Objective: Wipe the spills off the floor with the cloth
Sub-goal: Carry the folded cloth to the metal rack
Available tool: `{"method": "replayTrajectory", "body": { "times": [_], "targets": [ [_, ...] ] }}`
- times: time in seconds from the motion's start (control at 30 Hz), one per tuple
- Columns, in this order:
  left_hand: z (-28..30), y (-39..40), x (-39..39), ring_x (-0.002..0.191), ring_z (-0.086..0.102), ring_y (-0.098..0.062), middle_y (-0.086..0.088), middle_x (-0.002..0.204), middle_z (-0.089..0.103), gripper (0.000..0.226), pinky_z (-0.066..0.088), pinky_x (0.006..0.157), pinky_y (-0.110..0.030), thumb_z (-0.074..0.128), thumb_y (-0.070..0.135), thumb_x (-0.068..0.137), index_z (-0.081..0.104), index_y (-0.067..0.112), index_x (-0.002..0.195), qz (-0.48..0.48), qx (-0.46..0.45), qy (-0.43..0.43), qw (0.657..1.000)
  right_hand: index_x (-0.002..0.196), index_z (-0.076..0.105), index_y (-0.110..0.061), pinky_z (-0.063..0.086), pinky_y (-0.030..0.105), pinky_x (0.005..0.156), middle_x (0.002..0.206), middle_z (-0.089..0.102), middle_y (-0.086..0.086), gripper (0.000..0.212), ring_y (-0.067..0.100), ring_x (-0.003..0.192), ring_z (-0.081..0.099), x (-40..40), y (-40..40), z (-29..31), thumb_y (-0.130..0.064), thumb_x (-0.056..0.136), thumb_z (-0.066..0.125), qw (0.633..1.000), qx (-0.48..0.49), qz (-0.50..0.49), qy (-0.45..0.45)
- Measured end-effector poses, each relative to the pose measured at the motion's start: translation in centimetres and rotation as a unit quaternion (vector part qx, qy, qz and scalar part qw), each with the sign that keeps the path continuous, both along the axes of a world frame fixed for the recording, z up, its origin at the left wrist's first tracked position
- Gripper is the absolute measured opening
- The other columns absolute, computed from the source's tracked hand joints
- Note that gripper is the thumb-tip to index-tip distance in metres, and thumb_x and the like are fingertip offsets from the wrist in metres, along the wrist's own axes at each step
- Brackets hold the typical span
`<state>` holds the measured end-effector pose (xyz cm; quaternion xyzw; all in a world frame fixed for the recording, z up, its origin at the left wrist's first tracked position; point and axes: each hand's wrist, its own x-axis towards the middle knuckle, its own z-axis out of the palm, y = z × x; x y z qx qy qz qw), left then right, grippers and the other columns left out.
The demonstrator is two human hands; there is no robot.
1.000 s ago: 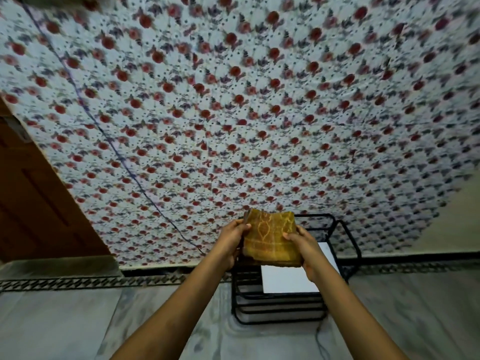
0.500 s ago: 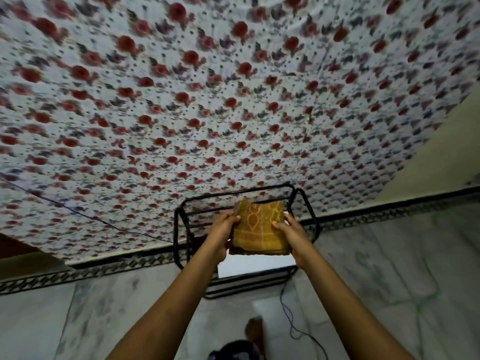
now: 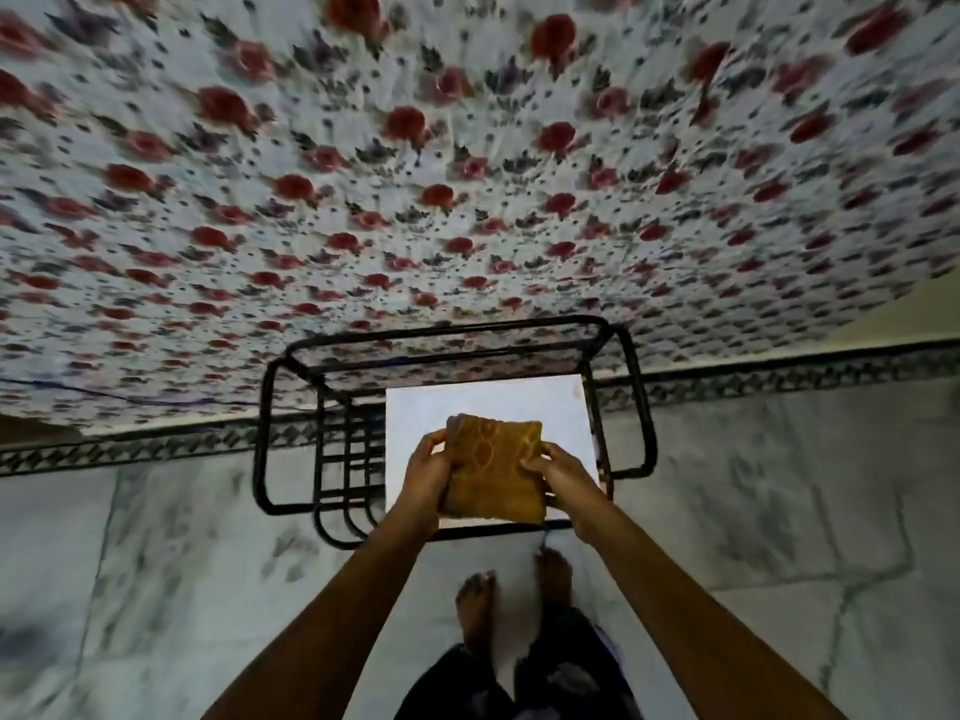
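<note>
A folded yellow-brown cloth with an embossed pattern is held in front of me, above a black metal rack. My left hand grips its left edge and my right hand grips its right edge. Below lies the pale marble floor; no spill is plainly visible on it in this blurred frame.
The black wire rack stands on the floor against a hanging floral sheet, with a white board on it. My bare feet stand just in front of the rack. A patterned dark border strip runs along the wall base.
The view has tilted downward: the rack and floor now fill more of the frame and my feet appear. Both hands still hold the cloth, now lower over the rack.
</note>
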<state>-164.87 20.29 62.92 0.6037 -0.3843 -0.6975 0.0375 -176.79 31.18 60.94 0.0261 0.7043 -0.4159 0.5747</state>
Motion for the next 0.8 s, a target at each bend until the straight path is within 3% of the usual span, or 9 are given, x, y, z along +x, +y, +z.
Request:
{"method": "replayTrajectory", "body": {
  "times": [0.13,0.3,0.37,0.57,0.63,0.73,0.8],
  "targets": [
    [-5.7,-1.3,-3.0,0.079,0.058,-0.016,-0.006,0.107,0.061,0.023,0.045,0.055,-0.028,0.050,0.020,0.096,0.055,0.019,0.119,0.024,-0.010,-0.026,0.999,0.124,0.051,-0.012,0.047,0.036,0.087,0.129,0.055,0.015,0.030,0.029,0.108,0.055,-2.8,-2.2,-6.3,-0.013,0.094,0.052,0.999,0.024,0.011,-0.021],
    [-12.4,-3.6,-5.3,0.080,0.059,-0.017,-0.011,0.116,0.060,0.027,0.048,0.055,-0.029,0.050,0.016,0.096,0.056,0.015,0.123,0.056,-0.003,-0.037,0.998,0.129,0.049,-0.012,0.046,0.030,0.079,0.114,0.054,0.007,0.034,0.020,0.097,0.053,-5.3,-5.0,-12.4,-0.012,0.095,0.051,0.999,0.034,0.025,0.013],
    [-14.5,-4.5,-5.7,0.080,0.060,-0.018,-0.011,0.114,0.061,0.027,0.048,0.055,-0.029,0.050,0.016,0.096,0.056,0.016,0.123,0.065,0.002,-0.040,0.997,0.127,0.052,-0.014,0.048,0.031,0.079,0.117,0.057,0.006,0.031,0.021,0.098,0.055,-5.8,-6.1,-14.6,-0.014,0.095,0.052,0.999,0.037,0.030,0.027],
    [-18.7,-6.4,-5.0,0.083,0.060,-0.020,-0.010,0.115,0.061,0.029,0.049,0.052,-0.029,0.049,0.009,0.095,0.059,0.019,0.121,0.102,-0.005,-0.042,0.994,0.122,0.057,-0.010,0.047,0.046,0.097,0.122,0.060,0.012,0.031,0.031,0.111,0.056,-5.7,-8.0,-18.5,-0.013,0.091,0.059,0.994,0.020,0.072,0.084],
    [-19.5,-6.7,-4.6,0.091,0.060,-0.024,-0.010,0.118,0.060,0.031,0.050,0.056,-0.032,0.049,0.007,0.095,0.060,0.021,0.120,0.099,-0.007,-0.052,0.994,0.116,0.060,-0.008,0.047,0.047,0.097,0.118,0.062,0.012,0.026,0.031,0.109,0.057,-5.7,-8.0,-19.1,-0.007,0.089,0.058,0.992,0.028,0.063,0.107],
    [-20.8,-7.2,-3.9,0.108,0.056,-0.032,-0.013,0.122,0.060,0.034,0.051,0.073,-0.037,0.050,0.004,0.092,0.060,0.023,0.118,0.082,-0.016,-0.064,0.994,0.109,0.062,-0.007,0.047,0.046,0.098,0.114,0.064,0.014,0.024,0.031,0.108,0.058,-5.8,-7.9,-20.0,-0.001,0.086,0.059,0.994,0.038,0.030,0.102],
    [-20.9,-7.4,-3.8,0.107,0.056,-0.030,-0.014,0.121,0.060,0.035,0.049,0.079,-0.037,0.053,0.004,0.090,0.060,0.022,0.119,0.071,-0.027,-0.064,0.995,0.110,0.061,-0.005,0.046,0.043,0.098,0.114,0.064,0.015,0.025,0.031,0.108,0.058,-6.0,-7.8,-20.1,0.001,0.085,0.060,0.994,0.038,0.027,0.097]
  ]
}}
